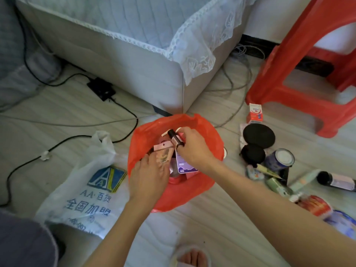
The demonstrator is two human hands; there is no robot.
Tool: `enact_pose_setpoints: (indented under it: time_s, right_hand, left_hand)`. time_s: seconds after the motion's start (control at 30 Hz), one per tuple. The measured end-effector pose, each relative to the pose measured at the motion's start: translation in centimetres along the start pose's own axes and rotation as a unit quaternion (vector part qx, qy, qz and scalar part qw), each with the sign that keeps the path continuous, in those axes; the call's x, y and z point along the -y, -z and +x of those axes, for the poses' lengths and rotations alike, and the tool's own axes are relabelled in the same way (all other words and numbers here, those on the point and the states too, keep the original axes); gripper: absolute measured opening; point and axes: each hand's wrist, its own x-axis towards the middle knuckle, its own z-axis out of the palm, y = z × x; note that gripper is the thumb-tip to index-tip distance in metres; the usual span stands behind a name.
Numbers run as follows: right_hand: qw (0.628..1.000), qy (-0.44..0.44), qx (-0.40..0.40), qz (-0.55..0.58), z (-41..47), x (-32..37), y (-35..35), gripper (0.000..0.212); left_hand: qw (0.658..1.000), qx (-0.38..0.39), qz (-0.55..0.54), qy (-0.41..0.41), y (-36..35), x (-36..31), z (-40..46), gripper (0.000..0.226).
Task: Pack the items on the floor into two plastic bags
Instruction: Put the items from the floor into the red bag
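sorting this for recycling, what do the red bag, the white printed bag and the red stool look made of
Red bag: thin glossy plastic film, crinkled and slightly see-through. White printed bag: similar thin plastic film, translucent, wrinkled, with blue lettering. Red stool: apparently rigid moulded plastic, smooth with a soft sheen.

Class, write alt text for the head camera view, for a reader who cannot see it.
Two hands work inside an open red plastic bag on the floor: the right hand holds a small dark tube, the left hand reaches in among packets. A white printed bag lies to the left; a can, bottle and milk carton wait at right.
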Motion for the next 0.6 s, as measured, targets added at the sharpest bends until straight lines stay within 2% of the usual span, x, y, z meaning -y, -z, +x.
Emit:
enact_pose_setpoints:
  time_s: [0.07, 0.17, 0.23, 0.3, 0.37, 0.43, 0.47, 0.5, 0.57, 0.6]
  right_hand:
    - [0.996, 0.064, 0.021, -0.065, -0.2, -0.5, -0.4, 0.034]
    - [0.971, 0.167, 0.039, -0.165, -1.3, -1.8, -0.6, 0.044]
    - [0.946, 0.203, 0.012, -0.251, -2.2, -3.3, -0.6, 0.045]
    - [0.918, 0.210, -0.044, -0.335, -3.1, -4.6, 0.0, 0.047]
    - [0.905, 0.204, -0.093, -0.362, -4.0, -5.8, 0.8, 0.038]
    - [0.913, 0.136, -0.116, -0.367, -4.6, -6.2, 1.7, 0.039]
    - [0.926, 0.089, -0.118, -0.347, -4.9, -6.3, 2.2, 0.043]
    - [0.948, 0.031, -0.111, -0.298, -5.1, -6.3, 2.6, 0.049]
    - [0.983, -0.115, -0.064, -0.126, -5.3, -6.1, 3.3, 0.057]
    - [0.982, -0.182, -0.048, -0.036, -5.2, -5.9, 3.6, 0.049]
  left_hand:
    - [0.998, 0.055, -0.028, -0.034, -1.5, -0.2, -0.2, 0.052]
    - [0.991, 0.125, -0.006, -0.048, -3.0, 0.1, -0.8, 0.062]
    - [0.989, 0.145, 0.009, -0.039, -3.1, 0.5, -0.9, 0.062]
    - [0.991, 0.121, 0.007, -0.054, -2.7, 0.9, -1.1, 0.052]
    - [0.996, 0.020, 0.024, -0.088, -2.3, 1.0, -1.7, 0.045]
    - [0.992, -0.083, 0.052, -0.074, -1.8, 1.7, -2.1, 0.038]
    - [0.992, -0.101, 0.059, -0.041, -1.4, 2.0, -2.3, 0.037]
    - [0.994, -0.099, 0.049, 0.010, -0.9, 2.3, -2.3, 0.041]
    - [0.991, -0.029, -0.026, 0.129, 0.0, 3.1, -1.9, 0.062]
    - [0.980, 0.022, -0.085, 0.178, 0.4, 3.4, -1.6, 0.068]
